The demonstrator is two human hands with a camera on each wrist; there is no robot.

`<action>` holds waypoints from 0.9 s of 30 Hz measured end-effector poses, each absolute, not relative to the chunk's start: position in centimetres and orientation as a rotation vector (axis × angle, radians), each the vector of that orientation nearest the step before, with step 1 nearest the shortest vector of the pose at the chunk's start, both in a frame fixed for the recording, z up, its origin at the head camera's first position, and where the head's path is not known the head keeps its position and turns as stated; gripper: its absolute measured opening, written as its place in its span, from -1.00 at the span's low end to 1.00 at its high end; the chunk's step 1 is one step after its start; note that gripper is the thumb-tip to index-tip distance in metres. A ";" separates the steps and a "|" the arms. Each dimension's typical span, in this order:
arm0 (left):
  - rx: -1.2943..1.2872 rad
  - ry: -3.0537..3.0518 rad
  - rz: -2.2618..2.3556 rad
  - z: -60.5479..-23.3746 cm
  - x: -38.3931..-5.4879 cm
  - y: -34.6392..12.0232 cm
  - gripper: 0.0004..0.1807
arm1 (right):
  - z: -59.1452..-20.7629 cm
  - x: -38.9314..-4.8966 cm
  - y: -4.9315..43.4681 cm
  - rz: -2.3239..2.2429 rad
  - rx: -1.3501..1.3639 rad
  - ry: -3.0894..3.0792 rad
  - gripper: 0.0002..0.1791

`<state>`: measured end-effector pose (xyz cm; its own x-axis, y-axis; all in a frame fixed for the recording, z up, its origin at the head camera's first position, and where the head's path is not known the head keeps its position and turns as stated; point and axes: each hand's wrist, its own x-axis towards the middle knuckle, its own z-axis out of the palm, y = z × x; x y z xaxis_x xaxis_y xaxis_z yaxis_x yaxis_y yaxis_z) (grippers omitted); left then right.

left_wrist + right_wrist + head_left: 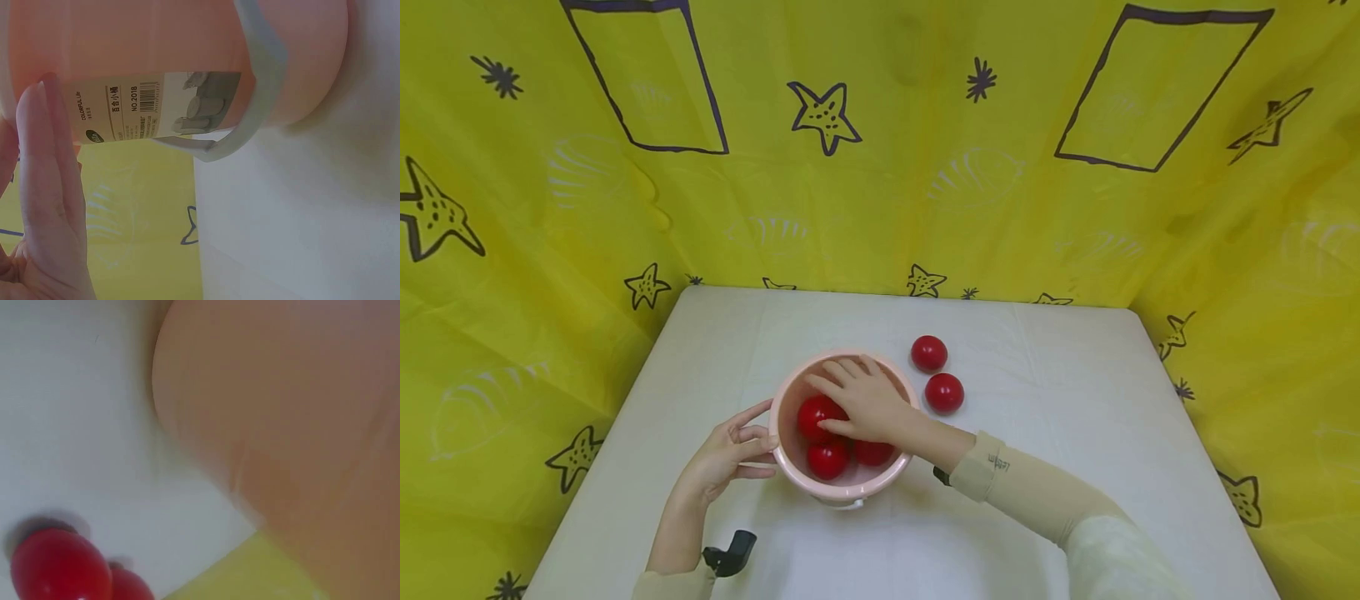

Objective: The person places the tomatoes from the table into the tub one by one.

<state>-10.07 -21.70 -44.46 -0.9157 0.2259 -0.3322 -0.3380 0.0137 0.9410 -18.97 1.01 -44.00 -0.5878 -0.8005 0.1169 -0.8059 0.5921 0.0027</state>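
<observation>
A pale pink bucket (784, 392) stands upright on the white table, several glossy red balls (828, 460) inside it. My left hand (730, 454) is at its left side, the thumb on the rim and the fingers lying along the outer wall. The left wrist view shows those fingers (44, 169) beside a printed label (137, 109). Over the rim reaches my right hand (868, 404), fingers spread inside the bucket above the balls. Its thumb overlaps one red ball (817, 417); contact is unclear. The right wrist view shows the bucket wall (281, 412) but not the hand.
Two more red balls, a farther one (928, 354) and a nearer one (944, 392), lie on the table (1045, 400) right of the bucket. A light grey handle (265, 69) hangs on the bucket's side. Yellow patterned curtains (880, 200) surround the table.
</observation>
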 end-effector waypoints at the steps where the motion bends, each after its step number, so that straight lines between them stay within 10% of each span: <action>1: -0.112 1.910 1.957 -44.4 -10.1 -21.7 -0.25 | -43.8 -19.2 1.4 0.142 1.339 -2.697 -0.22; 27: -0.120 1.915 1.959 -44.3 -10.0 -21.6 -0.25 | -50.3 -22.0 13.2 0.439 0.505 -3.042 -0.18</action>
<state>-10.01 -21.64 -44.33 -0.9175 0.2195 -0.3318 -0.3367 0.0158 0.9415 -21.96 13.25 -50.26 -0.9471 -0.3127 0.0723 -0.3204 0.9077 -0.2710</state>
